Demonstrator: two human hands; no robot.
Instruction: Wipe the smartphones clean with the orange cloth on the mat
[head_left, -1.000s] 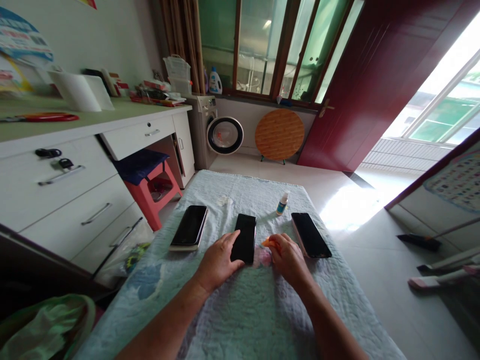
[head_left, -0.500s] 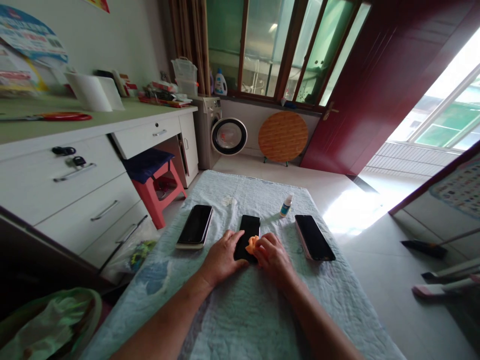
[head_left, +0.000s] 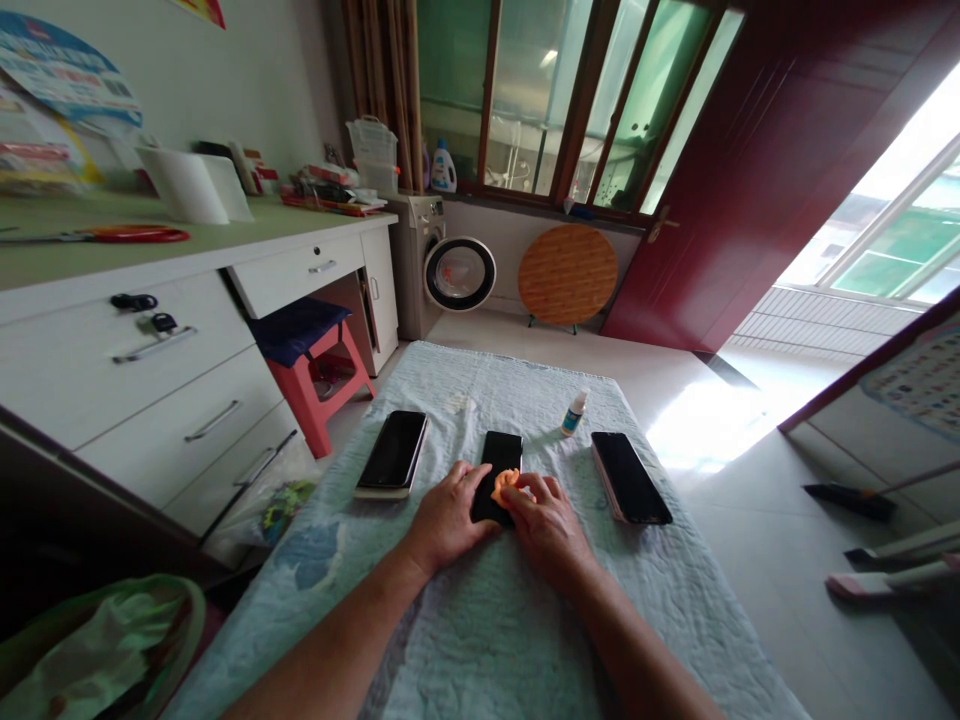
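Three dark phones lie screen-up in a row on a pale blue quilted cloth (head_left: 487, 620). My left hand (head_left: 448, 520) rests flat against the left edge of the middle phone (head_left: 501, 458). My right hand (head_left: 546, 520) presses a small orange cloth (head_left: 501, 486) onto that phone's screen. The left phone (head_left: 393, 466) and the right phone (head_left: 630, 476) lie untouched on either side. A small spray bottle (head_left: 574, 413) stands behind, between the middle and right phones.
A white desk with drawers (head_left: 150, 350) runs along the left, a red stool (head_left: 315, 372) under it. A washing machine (head_left: 442, 265) and a round wooden board (head_left: 568, 273) stand at the far wall. A green plastic bag (head_left: 90, 640) sits at lower left.
My right hand has carried the orange cloth leftwards from the quilt onto the middle phone's screen. The left hand has stayed on that phone.
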